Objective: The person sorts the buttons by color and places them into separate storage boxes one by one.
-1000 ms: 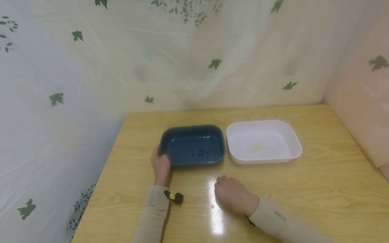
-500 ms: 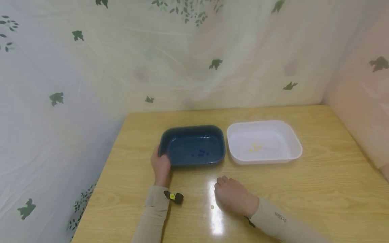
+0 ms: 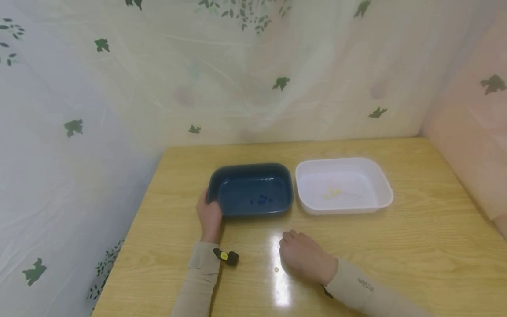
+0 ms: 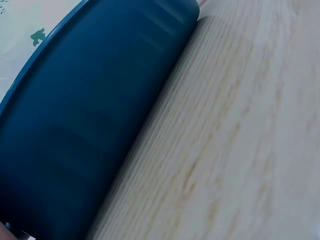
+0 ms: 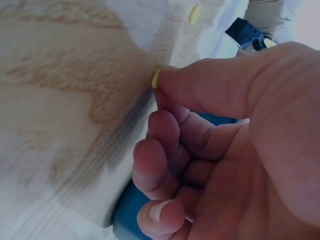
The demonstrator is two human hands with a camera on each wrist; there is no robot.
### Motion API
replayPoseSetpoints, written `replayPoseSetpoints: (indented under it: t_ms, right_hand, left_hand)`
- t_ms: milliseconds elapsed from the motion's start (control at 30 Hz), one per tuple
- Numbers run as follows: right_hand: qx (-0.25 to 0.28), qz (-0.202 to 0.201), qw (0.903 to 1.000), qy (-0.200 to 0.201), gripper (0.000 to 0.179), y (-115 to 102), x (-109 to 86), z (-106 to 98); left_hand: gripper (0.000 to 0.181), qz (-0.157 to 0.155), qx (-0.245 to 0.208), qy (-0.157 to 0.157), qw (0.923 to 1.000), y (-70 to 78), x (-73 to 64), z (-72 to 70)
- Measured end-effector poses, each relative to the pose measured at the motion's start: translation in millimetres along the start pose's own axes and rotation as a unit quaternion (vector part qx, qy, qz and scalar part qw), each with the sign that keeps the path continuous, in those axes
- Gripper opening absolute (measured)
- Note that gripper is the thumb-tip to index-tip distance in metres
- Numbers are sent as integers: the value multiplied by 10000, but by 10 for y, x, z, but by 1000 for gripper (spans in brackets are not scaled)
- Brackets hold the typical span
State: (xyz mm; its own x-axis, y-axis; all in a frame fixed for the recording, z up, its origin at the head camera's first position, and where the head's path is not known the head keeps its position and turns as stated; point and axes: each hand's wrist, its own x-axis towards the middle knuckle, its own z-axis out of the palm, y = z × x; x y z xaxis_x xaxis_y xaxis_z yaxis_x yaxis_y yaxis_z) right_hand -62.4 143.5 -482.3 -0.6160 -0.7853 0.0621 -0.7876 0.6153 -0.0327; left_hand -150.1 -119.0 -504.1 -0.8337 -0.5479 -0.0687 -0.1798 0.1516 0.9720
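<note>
My left hand (image 3: 210, 218) grips the near left corner of a dark blue tray (image 3: 253, 213), thumb at the rim. Several small blue discs (image 3: 262, 200) lie inside it. My right hand (image 3: 305, 255) is low over the table in front of the trays. In the right wrist view its thumb and forefinger pinch a small yellow disc (image 5: 156, 77) at the tabletop; the forefinger is mostly hidden behind the thumb, and the other fingers are curled. A second yellow disc (image 3: 276, 270) lies on the table just left of that hand.
To the right of the blue tray stands a white tray (image 3: 344, 210) with several yellow pieces (image 3: 332, 192) in it. Both rest on a wood-grain table (image 3: 416, 246). A pale curtain (image 3: 237, 88) with green leaf prints hangs behind and along the sides.
</note>
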Motion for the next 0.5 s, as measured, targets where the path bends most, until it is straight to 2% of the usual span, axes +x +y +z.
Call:
replayPoseSetpoints:
  t_ms: [300, 500]
  right_hand:
    - [-233, -176, 9994, 160, 10, -15, -7, 0]
    - [-139, -146, 9997, 157, 10, -9, -9, 2]
  left_hand:
    - [59, 83, 159, 13, 9998, -27, 5, -4]
    - [59, 43, 165, 7, 9999, -15, 1, -15]
